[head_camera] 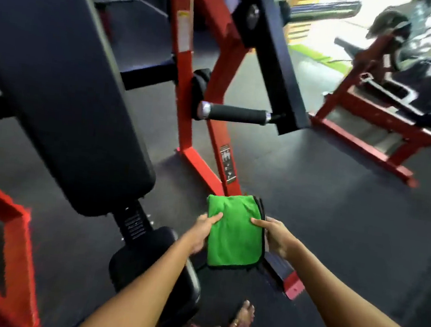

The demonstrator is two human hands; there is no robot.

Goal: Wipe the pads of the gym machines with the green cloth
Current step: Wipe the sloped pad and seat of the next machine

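You stand in a gym. At eleven o'clock a long black back pad (57,88) slants on a red steel frame (211,88); at two o'clock sits another red machine (374,110), all on dark rubber floor mats (336,216).

The back pad (57,88) stands left above the seat pad (151,260), the handle (237,113) right of it, another machine (379,114) far right.
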